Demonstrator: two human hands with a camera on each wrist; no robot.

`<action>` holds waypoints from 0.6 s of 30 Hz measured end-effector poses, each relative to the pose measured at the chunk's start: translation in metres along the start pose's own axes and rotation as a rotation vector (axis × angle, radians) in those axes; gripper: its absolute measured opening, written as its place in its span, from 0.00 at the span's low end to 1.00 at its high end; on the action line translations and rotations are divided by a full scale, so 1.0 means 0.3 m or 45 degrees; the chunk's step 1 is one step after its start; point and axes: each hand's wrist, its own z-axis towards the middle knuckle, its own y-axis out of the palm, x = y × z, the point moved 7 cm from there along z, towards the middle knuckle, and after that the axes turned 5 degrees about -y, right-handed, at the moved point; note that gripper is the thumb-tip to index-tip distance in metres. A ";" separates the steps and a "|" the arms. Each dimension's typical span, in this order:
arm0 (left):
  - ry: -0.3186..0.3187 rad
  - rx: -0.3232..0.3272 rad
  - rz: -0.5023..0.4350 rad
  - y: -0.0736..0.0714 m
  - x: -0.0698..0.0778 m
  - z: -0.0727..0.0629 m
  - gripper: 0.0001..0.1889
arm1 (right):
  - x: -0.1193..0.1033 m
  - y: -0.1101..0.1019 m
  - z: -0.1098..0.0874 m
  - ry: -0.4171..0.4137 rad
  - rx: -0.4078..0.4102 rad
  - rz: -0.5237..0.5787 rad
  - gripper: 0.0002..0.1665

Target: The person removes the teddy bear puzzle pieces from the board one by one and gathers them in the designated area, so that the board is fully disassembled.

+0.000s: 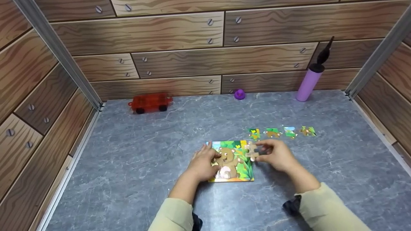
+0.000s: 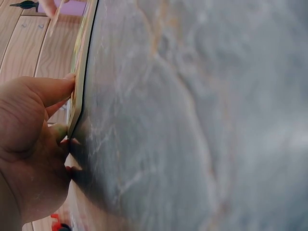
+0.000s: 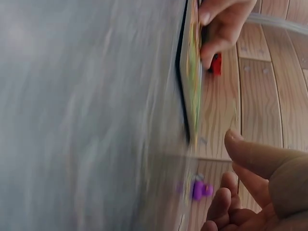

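Currently, the left hand (image 1: 203, 165) rests, fingers spread, on a square bear-picture puzzle board (image 1: 246, 175); the right hand (image 1: 281, 155) pinches a tan-backed puzzle piece (image 1: 251, 150).
The piece is at the board's right edge; four loose multicoloured pieces (image 1: 273, 132) lie in a row beyond the right hand. Beneath both hands: a grey marble-veined tabletop (image 1: 128, 160). Farther ahead of them, near a wood-plank-patterned wall (image 1: 179, 33): a translucent red toy wagon (image 1: 150, 102), small purple toy (image 1: 239, 94) and lilac cylindrical pump (image 1: 309, 83).
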 end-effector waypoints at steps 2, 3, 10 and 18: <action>0.000 -0.003 -0.004 0.001 -0.001 -0.002 0.18 | 0.017 -0.016 -0.001 0.013 -0.013 -0.015 0.29; 0.000 -0.003 -0.006 0.000 -0.001 -0.003 0.18 | 0.024 -0.022 -0.001 0.017 -0.017 -0.019 0.29; 0.011 0.015 0.000 0.000 0.000 -0.002 0.16 | 0.055 -0.041 0.009 0.018 -0.061 -0.025 0.30; 0.020 0.028 0.001 -0.006 0.005 -0.008 0.16 | 0.098 -0.034 0.025 0.038 -0.126 -0.049 0.30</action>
